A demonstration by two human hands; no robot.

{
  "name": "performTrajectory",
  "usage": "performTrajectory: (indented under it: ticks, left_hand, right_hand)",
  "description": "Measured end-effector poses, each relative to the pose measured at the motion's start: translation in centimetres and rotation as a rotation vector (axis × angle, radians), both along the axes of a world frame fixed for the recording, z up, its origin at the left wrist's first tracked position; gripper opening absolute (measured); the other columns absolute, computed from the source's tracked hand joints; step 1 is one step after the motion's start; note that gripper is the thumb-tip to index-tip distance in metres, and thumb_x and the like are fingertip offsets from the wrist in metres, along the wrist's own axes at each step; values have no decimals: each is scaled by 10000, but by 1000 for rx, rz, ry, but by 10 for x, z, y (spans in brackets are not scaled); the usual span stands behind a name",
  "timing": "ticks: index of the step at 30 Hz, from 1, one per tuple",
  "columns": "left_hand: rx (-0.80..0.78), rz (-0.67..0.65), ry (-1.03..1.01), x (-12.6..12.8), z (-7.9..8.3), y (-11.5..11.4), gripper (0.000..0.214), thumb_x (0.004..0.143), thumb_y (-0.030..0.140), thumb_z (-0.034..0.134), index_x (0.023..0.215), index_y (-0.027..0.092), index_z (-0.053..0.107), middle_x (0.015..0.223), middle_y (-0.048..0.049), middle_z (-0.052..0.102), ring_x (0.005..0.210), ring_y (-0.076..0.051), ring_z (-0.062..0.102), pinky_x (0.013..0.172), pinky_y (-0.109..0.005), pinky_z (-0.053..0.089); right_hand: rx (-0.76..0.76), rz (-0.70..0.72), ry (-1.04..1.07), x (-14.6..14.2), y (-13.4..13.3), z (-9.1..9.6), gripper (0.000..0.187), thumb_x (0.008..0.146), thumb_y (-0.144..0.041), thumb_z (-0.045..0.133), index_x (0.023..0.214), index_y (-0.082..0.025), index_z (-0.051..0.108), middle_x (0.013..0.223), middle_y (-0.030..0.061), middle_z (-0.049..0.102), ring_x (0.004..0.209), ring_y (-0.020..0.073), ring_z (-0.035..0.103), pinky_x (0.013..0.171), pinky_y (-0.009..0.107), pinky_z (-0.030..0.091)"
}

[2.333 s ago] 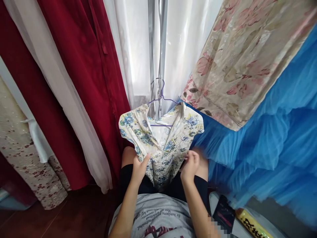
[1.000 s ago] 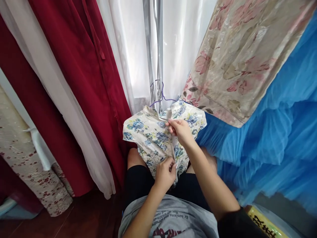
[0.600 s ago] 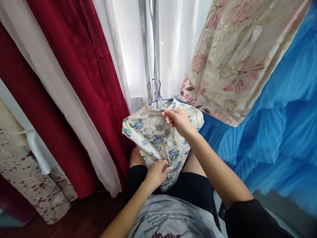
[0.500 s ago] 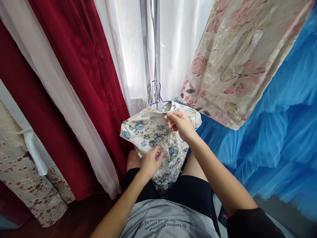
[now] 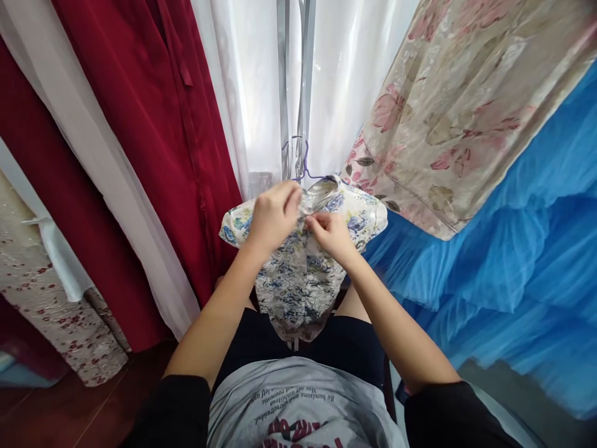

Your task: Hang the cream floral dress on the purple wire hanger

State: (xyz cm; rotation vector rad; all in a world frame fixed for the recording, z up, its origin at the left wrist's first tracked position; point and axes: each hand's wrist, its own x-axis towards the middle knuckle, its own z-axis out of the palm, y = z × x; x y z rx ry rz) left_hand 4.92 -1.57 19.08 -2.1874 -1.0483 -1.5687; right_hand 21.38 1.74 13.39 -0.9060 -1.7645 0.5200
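Blouse (image 5: 301, 280) already on purple hanger (image 5: 306, 167), mid-frame; neckline (image 5: 336, 184) maybe unfastened. My right hand (image 5: 329, 233) pinches it; left hand (image 5: 274, 214) curled, hold unclear.

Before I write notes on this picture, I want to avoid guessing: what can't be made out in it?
All in the head view:
Left hand: blurred, so its grip cannot be told.
Blouse: the pinched spot is under the right hand.
Hanger: left end hidden by blouse and left hand.
Red cloth: top cut off by the upper edge.
Grey shirt: lowest letters cut off by the bottom edge.
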Motion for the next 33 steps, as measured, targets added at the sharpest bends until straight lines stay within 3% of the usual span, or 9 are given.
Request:
performTrajectory:
  ticks: [5,7,10,15,19,22,25,29,33]
  left_hand:
    - [-47,-6,-521,-82,-8,21,227,990,367,570,959,164,667,792,-22,674,704,-129,672,683,-226,540]
    - [-76,-2,-745,-117,-31,37,254,947,402,609,930,152,653,758,-11,653,661,-121,653,659,-224,538]
    - [-165,27,-1102,-144,-85,54,272,879,416,660,840,151,611,704,15,597,619,-91,581,618,-190,479]
    - [-427,-63,-1303,-113,-185,50,424,730,527,758,736,167,531,612,51,489,543,-77,503,595,-213,440]
    - [-637,-155,-1271,-75,-230,33,510,617,581,834,751,147,603,616,17,548,546,-109,545,570,-237,435]
    - [-705,-241,-1218,-53,-226,27,557,609,594,859,873,134,690,768,-55,664,710,-176,653,636,-265,494]
    - [-664,-338,-1148,-28,-198,20,511,687,582,837,946,160,714,945,-77,706,885,-202,678,770,-290,549]
    - [-555,-515,-989,6,-157,0,346,902,516,686,1004,186,700,1009,-71,716,937,-199,680,879,-317,557]
    - [-490,-509,-892,23,-136,-22,288,975,455,620,1048,187,698,1042,-69,730,957,-194,684,886,-285,529]
  right_hand:
    - [-230,166,41,-8,-7,-38,344,858,-402,561,609,-170,607,458,-61,374,441,83,294,469,253,190]
    - [-331,244,132,-14,-16,-49,347,842,-431,571,607,-176,587,453,-73,365,420,73,271,451,243,172]
    - [-427,299,197,-30,-28,-60,320,816,-416,593,601,-179,586,427,-73,399,387,70,300,430,231,189]
    - [-504,295,432,-36,-39,-78,315,796,-399,625,579,-172,602,385,-60,437,368,70,340,430,223,235]
    - [-544,119,817,0,-47,-108,285,769,-389,683,610,-166,607,395,-83,386,385,52,295,430,208,200]
    - [-550,-24,1061,34,-48,-130,251,724,-348,727,621,-170,583,425,-102,355,399,46,270,418,199,216]
    - [-496,-141,1186,53,-43,-143,230,725,-351,696,664,-190,542,458,-114,338,405,51,263,404,192,226]
    - [-414,-239,1241,50,-40,-153,276,759,-433,641,715,-223,468,496,-119,334,406,64,297,412,190,269]
    - [-376,-279,1240,37,-43,-158,328,819,-549,555,754,-232,506,515,-93,389,437,101,385,441,222,322]
